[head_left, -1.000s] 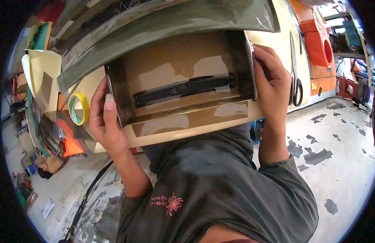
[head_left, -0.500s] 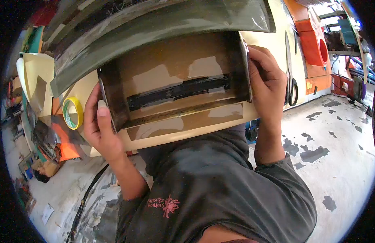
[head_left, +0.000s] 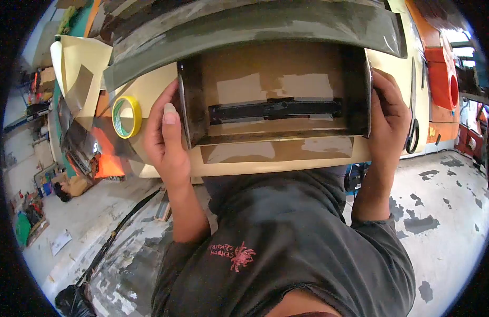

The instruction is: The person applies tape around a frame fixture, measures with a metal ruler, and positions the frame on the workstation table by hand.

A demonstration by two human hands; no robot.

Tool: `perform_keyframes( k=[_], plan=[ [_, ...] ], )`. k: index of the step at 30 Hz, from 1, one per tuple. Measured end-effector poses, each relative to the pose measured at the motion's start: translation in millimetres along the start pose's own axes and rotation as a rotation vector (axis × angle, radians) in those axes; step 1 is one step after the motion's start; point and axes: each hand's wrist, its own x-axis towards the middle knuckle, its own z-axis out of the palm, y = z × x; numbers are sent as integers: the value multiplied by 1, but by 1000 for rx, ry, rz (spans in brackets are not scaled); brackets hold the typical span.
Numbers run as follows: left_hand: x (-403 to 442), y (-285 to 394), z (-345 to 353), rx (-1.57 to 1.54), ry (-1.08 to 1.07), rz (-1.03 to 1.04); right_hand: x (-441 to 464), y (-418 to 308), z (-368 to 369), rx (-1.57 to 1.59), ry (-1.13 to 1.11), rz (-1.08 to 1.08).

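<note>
Fingers of the left hand (head_left: 168,134) and right hand (head_left: 389,116) grip the box (head_left: 276,63) by its ends at the bench's (head_left: 244,169) near edge, fingertips partly hidden; even, light pressure should avoid bowing.

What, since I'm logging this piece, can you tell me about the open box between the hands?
The open box is rectangular, brown inside with dark short sides, and looks like glossy board, with pale patches resembling reflections. A black strip crosses its inside. Its opening faces the camera. The left hand and right hand grip its short sides; a grey-green sheet overlaps its far edge.
</note>
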Motion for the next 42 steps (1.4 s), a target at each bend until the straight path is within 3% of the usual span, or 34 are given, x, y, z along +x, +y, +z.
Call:
perform_keyframes(
  k=[5,13,26,29,31,32,34,35,37,38,40,42],
  plan=[
    [0,-2,-5,-85,-45,-50,0,4,-1,-38,-8,-12],
    [-3,-5,-12,89,-83,-5,0,4,-3,-23,-15,-13],
    [-5,-6,-10,47,-81,7,0,4,0,-9,-19,-5],
    [-5,-1,-2,28,-34,99,1,4,-1,-24,-19,-14],
    [-6,5,4,167,69,277,2,4,-2,-45,-18,-21],
    [-6,9,3,165,67,278,1,4,-2,-32,-17,-32],
    [-9,19,-1,398,45,531,1,4,-1,-21,-10,-41],
    [-11,26,-3,396,42,532,1,3,-1,-27,-9,-43],
    [-15,41,-2,530,-141,677,1,4,-1,-34,-5,-45],
    [-15,46,2,529,-143,679,1,6,0,-18,-3,-44],
    [-17,57,14,594,-423,683,1,6,0,-2,2,-43],
    [-22,64,24,623,-514,638,1,4,-1,17,-6,-60]
  ],
)
